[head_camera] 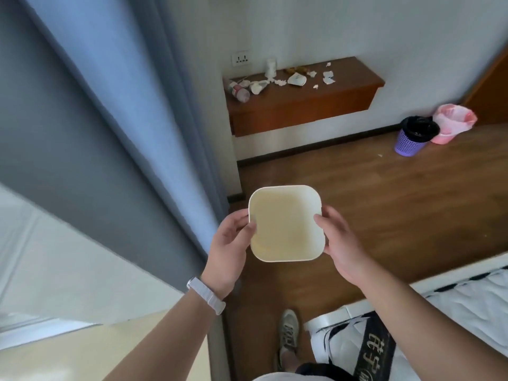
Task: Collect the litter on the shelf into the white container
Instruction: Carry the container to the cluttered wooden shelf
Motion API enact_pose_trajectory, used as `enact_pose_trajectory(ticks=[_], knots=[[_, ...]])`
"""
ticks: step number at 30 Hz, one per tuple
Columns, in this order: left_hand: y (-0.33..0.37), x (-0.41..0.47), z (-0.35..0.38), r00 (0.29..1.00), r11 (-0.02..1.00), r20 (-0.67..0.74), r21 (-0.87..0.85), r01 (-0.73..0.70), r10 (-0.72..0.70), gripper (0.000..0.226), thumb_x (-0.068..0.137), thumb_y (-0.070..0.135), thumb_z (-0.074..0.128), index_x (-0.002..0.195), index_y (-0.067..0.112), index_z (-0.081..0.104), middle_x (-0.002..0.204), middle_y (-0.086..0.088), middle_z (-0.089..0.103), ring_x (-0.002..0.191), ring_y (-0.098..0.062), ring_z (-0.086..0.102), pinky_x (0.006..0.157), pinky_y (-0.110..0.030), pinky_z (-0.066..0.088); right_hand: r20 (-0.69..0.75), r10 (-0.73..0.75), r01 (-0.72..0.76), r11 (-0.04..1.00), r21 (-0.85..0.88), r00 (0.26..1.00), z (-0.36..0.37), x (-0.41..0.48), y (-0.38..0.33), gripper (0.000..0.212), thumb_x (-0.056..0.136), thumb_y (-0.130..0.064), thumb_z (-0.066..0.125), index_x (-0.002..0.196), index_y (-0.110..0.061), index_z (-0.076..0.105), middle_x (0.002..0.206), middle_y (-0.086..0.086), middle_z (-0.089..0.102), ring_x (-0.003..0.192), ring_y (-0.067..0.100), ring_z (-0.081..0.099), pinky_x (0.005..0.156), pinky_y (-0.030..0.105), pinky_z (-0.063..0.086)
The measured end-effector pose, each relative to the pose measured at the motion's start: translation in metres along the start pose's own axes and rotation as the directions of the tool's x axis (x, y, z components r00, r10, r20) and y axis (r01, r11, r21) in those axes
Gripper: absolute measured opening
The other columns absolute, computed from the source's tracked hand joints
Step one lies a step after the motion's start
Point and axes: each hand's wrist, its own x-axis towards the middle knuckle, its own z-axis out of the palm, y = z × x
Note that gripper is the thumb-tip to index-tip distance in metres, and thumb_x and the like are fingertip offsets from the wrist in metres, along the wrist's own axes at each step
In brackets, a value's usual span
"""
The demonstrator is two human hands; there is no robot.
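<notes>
I hold a square white container (286, 224) with rounded corners in mid-air over the wooden floor; its inside is bare. My left hand (229, 243) grips its left rim and my right hand (339, 240) grips its right rim. Ahead, a brown wall-mounted shelf (302, 103) carries litter: a crushed plastic bottle (237, 90), a tipped paper cup (258, 88), a crumpled white wrapper (297, 79), torn paper scraps (328, 77) and a small upright white cup (270, 67). The shelf is well beyond my hands.
A blue-grey curtain (132, 105) hangs at left. On the floor at right stand a purple mesh bin (412, 138) with a black liner and a pink bin (450, 122). A bed corner (453, 303) lies at lower right. A wall socket (241, 59) sits above the shelf.
</notes>
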Motion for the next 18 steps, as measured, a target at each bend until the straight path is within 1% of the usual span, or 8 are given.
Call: enact_pose_trajectory(ticks=[2,5,7,9,12,14,16,18], knots=[[0.009,0.029,0.013,1.0,0.999,-0.002,0.042,-0.005,0.005,0.018,0.096,0.014,0.058,0.113,0.017,0.065,0.103,-0.001,0.073,0.097,-0.018,0.068,0.084,-0.035,0.053,0.019,-0.017,0.017,1.0,0.011,1.0,-0.01,0.025,-0.012,0.022,0.098,-0.024,0.049,0.117,-0.03,0.058,0.112,-0.006,0.067,0.107,0.014,0.062,0.088,0.041,0.052],[0.021,0.07,0.038,1.0,0.994,-0.001,0.112,-0.008,0.008,0.019,0.096,0.014,0.058,0.111,0.021,0.067,0.104,0.001,0.073,0.099,-0.018,0.068,0.091,-0.043,0.053,0.018,-0.035,0.034,0.999,0.029,0.999,-0.03,0.058,-0.029,0.03,0.099,-0.026,0.05,0.128,-0.031,0.051,0.122,-0.009,0.061,0.112,0.009,0.057,0.077,0.031,0.05],[0.027,0.091,0.055,1.0,0.99,0.004,0.142,-0.016,0.016,0.019,0.097,0.015,0.057,0.112,0.021,0.068,0.105,0.001,0.073,0.1,-0.02,0.068,0.093,-0.046,0.053,0.008,-0.042,0.042,0.998,0.056,0.999,-0.043,0.074,-0.04,0.028,0.098,-0.025,0.05,0.124,-0.036,0.052,0.119,-0.015,0.061,0.109,0.004,0.057,0.072,0.026,0.049],[0.033,0.11,0.072,0.999,0.986,0.015,0.162,-0.032,0.03,0.02,0.098,0.017,0.055,0.114,0.02,0.067,0.105,0.001,0.073,0.099,-0.02,0.068,0.094,-0.049,0.053,-0.001,-0.051,0.051,0.996,0.066,0.999,-0.057,0.089,-0.051,0.026,0.098,-0.025,0.051,0.118,-0.041,0.055,0.114,-0.019,0.064,0.107,0.002,0.059,0.073,0.025,0.05],[0.043,0.134,0.098,0.998,0.98,0.049,0.19,-0.057,0.048,0.021,0.099,0.019,0.053,0.115,0.021,0.067,0.104,0.002,0.073,0.096,-0.018,0.069,0.092,-0.049,0.054,-0.025,-0.059,0.061,0.995,0.073,0.998,-0.078,0.105,-0.065,0.027,0.098,-0.023,0.053,0.11,-0.047,0.056,0.104,-0.03,0.066,0.097,-0.008,0.061,0.07,0.021,0.049],[0.049,0.147,0.114,0.994,0.977,0.097,0.198,-0.075,0.056,0.021,0.099,0.022,0.052,0.115,0.022,0.067,0.105,0.003,0.073,0.098,-0.018,0.069,0.091,-0.048,0.055,-0.047,-0.074,0.078,0.993,0.089,0.996,-0.092,0.114,-0.073,0.028,0.097,-0.023,0.053,0.112,-0.047,0.056,0.109,-0.027,0.065,0.096,-0.01,0.061,0.068,0.02,0.049],[0.054,0.162,0.13,0.989,0.977,0.139,0.197,-0.081,0.054,0.021,0.098,0.025,0.053,0.114,0.024,0.067,0.105,0.006,0.072,0.098,-0.016,0.069,0.09,-0.046,0.056,-0.069,-0.078,0.085,0.991,0.105,0.995,-0.106,0.124,-0.078,0.029,0.097,-0.023,0.053,0.121,-0.039,0.056,0.118,-0.019,0.064,0.102,-0.004,0.062,0.068,0.019,0.05],[0.055,0.177,0.146,0.983,0.976,0.177,0.202,-0.085,0.049,0.022,0.095,0.029,0.055,0.114,0.026,0.066,0.105,0.009,0.072,0.099,-0.014,0.068,0.089,-0.043,0.057,-0.097,-0.084,0.095,0.989,0.117,0.992,-0.118,0.133,-0.08,0.031,0.097,-0.022,0.052,0.126,-0.034,0.056,0.12,-0.016,0.064,0.106,0.001,0.062,0.071,0.021,0.052]])
